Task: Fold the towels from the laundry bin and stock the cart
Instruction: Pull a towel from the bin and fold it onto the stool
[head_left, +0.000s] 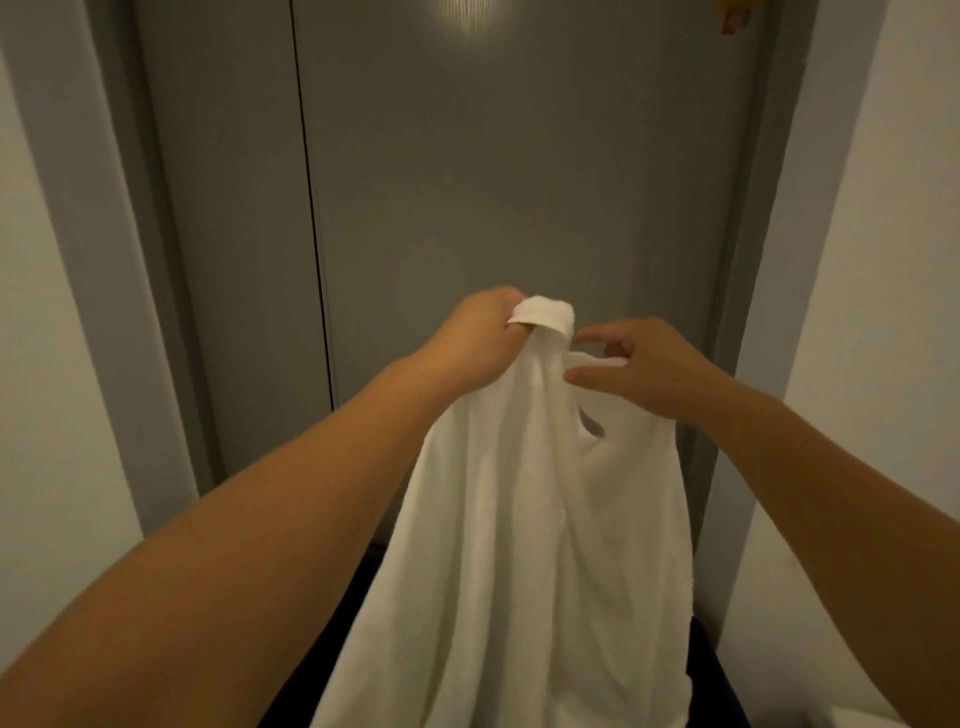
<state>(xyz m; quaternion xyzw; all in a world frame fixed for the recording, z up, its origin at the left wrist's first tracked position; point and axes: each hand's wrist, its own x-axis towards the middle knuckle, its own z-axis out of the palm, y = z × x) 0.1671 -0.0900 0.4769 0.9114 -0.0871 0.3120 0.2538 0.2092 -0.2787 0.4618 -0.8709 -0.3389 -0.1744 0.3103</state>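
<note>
Step in hand: I judge that the person is opening out the white towel (519, 519) to find its top edge before the first fold.
White towel: it hangs down from the fingers of both hands in long loose folds. Its lower part goes out of view, so I cannot tell where it ends.
Left hand (483, 332): the fingers are closed in a fist round one corner of the towel, and the hemmed corner stands out just beside the knuckles.
Right hand (649, 369): the fingers are only a little apart, with a strip of the towel's edge between thumb and forefinger. The pinch looks light.
How to do it well: I think the right fingers should slide along the hem, away from the left fist, until they reach the other corner. Then both hands can draw apart so the edge becomes straight, with the cloth lifted and the corners level.
Arms: both are stretched forward and raised, and the hands are near each other, the left a little higher.
Behind the fingers: a grey door (519, 182).
Under the fingers: a dark container (706, 675), mostly hidden by the cloth. I cannot tell whether it is the bin or the cart.
</note>
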